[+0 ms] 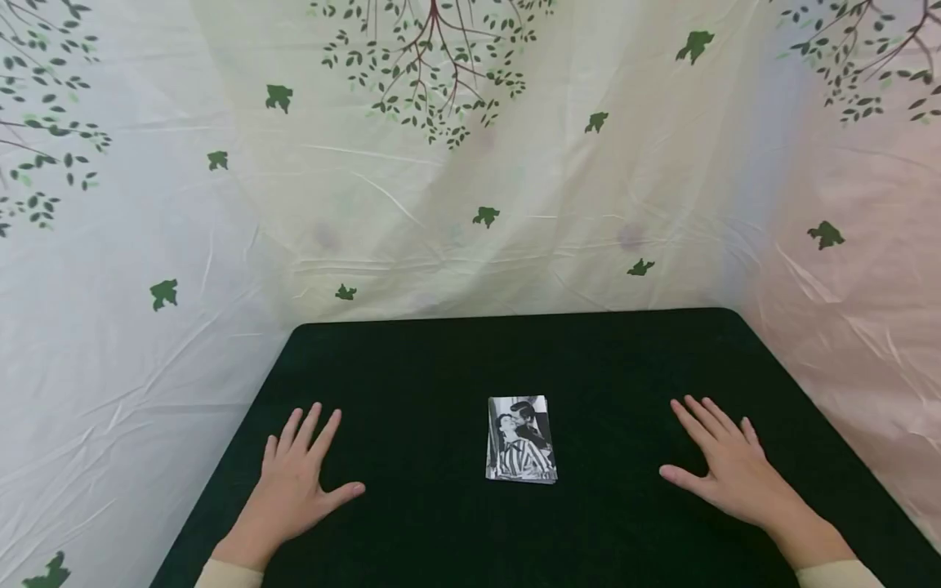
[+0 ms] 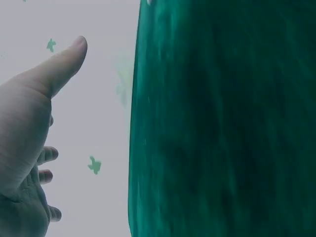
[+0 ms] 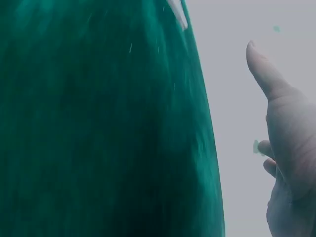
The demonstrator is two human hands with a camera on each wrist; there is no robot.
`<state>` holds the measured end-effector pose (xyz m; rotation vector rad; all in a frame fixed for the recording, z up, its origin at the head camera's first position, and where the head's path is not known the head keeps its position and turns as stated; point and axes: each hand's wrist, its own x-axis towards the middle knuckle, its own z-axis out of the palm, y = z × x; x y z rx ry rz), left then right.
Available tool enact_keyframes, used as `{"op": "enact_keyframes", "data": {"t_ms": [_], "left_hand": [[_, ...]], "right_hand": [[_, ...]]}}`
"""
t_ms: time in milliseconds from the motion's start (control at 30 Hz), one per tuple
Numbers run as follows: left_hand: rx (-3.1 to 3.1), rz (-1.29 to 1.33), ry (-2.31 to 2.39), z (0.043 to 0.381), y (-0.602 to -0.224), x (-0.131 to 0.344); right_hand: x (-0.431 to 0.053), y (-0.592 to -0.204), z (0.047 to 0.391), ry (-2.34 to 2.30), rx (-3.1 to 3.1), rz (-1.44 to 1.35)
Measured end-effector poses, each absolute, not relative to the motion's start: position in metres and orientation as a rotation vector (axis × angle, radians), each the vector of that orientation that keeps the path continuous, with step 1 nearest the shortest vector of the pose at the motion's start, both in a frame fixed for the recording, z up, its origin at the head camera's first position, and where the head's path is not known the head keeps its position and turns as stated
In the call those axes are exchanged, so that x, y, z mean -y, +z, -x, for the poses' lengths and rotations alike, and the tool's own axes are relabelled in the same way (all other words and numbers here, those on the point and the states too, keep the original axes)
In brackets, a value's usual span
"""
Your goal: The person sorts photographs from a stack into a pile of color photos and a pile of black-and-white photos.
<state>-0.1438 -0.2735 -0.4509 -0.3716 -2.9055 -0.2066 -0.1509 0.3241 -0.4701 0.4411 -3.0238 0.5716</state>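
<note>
A small stack of black-and-white photo cards [image 1: 521, 441] lies near the middle of the dark green table, its edges slightly uneven. The top card pictures two people, one in a striped top. To the left of the stack is my left hand [image 1: 296, 482], fingers spread and thumb pointing toward the cards. My right hand [image 1: 728, 472] is on the other side, also with fingers extended and thumb out. Neither hand touches the cards or holds anything. Each wrist view shows its own hand, the left [image 2: 24, 128] and the right [image 3: 291, 143], with thumb raised.
The dark green table [image 1: 412, 367] has rounded far corners. Pale fabric [image 1: 441, 269] printed with leafy branches and green shapes hangs behind it and along both sides. In the right wrist view, a small white object [image 3: 178, 14] shows at the table's edge, too partial to identify.
</note>
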Motion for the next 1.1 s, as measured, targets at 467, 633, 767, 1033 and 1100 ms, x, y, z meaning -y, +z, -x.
{"op": "enact_keyframes", "data": {"t_ms": [467,633,767,1033,1100], "left_hand": [[2.926,0.636,-0.318,0.176,-0.443,0.156],[2.96,0.701,-0.376,0.186,-0.453,0.123],[3.006,0.703,-0.429,0.195,-0.461,0.107],[3.1,0.614,-0.499,0.209,-0.479,0.091],[3.118,0.638,-0.507,0.211,-0.483,0.089]], "right_hand": [[-0.192,-0.473,0.195,0.585,3.027,-0.604],[-0.164,-0.481,0.206,0.591,3.016,-0.608],[-0.152,-0.486,0.214,0.612,3.007,-0.62],[-0.152,-0.494,0.226,0.615,3.015,-0.607],[-0.154,-0.495,0.226,0.637,3.028,-0.595]]}}
